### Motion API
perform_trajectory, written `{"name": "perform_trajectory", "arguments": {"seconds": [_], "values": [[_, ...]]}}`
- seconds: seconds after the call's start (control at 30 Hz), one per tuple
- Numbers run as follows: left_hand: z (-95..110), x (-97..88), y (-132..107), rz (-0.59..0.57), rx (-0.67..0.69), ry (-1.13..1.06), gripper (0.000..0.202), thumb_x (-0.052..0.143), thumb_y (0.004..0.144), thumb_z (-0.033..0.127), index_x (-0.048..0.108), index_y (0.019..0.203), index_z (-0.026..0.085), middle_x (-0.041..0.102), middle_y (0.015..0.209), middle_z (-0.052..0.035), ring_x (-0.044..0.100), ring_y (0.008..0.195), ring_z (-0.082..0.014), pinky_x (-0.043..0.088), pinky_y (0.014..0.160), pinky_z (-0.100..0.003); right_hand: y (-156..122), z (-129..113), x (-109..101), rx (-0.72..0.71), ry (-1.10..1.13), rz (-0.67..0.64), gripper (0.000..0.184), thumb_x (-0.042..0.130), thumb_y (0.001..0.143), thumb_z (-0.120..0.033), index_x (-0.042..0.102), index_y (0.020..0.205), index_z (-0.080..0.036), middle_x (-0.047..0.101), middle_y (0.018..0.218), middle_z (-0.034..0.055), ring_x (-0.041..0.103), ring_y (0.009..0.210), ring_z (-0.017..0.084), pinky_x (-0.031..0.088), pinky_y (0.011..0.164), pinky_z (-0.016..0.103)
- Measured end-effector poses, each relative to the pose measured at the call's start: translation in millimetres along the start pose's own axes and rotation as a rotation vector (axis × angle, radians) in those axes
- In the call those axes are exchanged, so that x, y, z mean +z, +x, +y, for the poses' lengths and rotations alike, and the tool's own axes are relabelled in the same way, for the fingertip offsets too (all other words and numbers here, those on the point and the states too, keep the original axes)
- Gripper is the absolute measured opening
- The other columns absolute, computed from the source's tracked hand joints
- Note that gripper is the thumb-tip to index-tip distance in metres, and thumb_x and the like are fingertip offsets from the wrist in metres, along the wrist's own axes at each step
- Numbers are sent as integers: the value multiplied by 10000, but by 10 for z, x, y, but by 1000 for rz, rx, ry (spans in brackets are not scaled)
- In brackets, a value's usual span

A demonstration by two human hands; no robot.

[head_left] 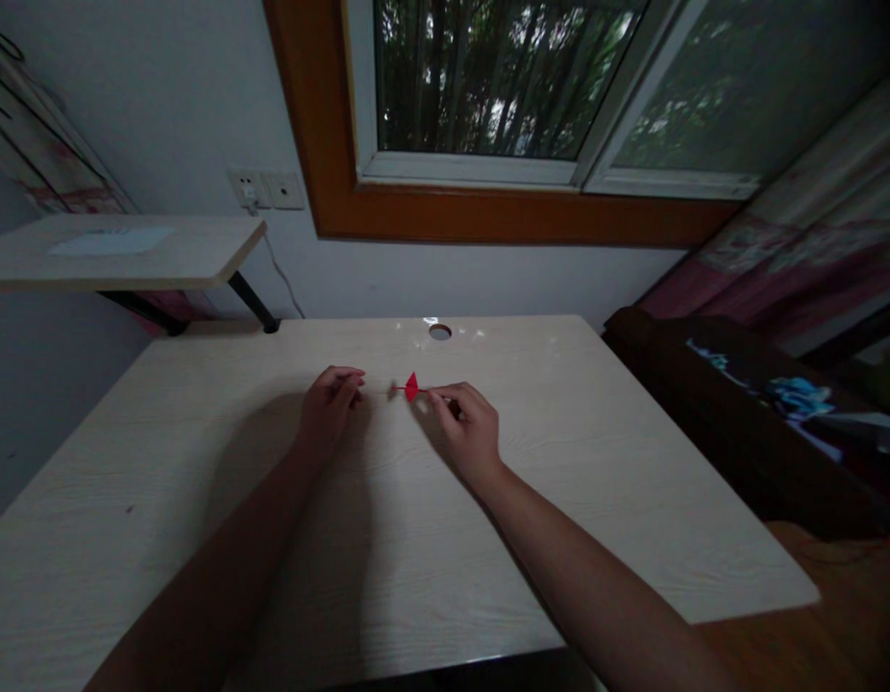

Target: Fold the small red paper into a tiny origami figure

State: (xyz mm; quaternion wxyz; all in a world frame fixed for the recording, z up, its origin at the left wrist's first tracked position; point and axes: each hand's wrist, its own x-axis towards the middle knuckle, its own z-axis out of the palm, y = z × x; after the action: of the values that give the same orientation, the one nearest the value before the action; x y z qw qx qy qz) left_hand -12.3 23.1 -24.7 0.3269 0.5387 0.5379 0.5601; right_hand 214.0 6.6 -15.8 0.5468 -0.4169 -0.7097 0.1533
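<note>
A small red folded paper piece (411, 386) stands just above the pale wooden table (200, 500) near its far middle. My right hand (465, 428) pinches the piece at its right end with thumb and forefinger. My left hand (330, 404) rests on the table a short way to the left of the paper, fingers curled inward, with nothing visible in them. Both forearms reach in from the near edge.
A round cable hole (440, 332) lies in the table beyond the paper. A lower side table (128, 252) stands at the back left under a wall socket (266, 189). A dark bed frame (740, 423) with bedding borders the right side. A window is ahead.
</note>
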Motion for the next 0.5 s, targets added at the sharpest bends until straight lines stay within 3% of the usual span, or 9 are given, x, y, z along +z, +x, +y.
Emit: {"name": "perform_trajectory", "arguments": {"seconds": [0.5], "values": [[-89, 3, 7, 1, -50, -49, 245, 588, 868, 391, 659, 949, 172, 609, 745, -3, 553, 632, -114, 433, 592, -226, -43, 76, 27, 34, 3, 20, 136, 605, 954, -272, 714, 905, -208, 673, 809, 27, 584, 677, 151, 443, 625, 277]]}}
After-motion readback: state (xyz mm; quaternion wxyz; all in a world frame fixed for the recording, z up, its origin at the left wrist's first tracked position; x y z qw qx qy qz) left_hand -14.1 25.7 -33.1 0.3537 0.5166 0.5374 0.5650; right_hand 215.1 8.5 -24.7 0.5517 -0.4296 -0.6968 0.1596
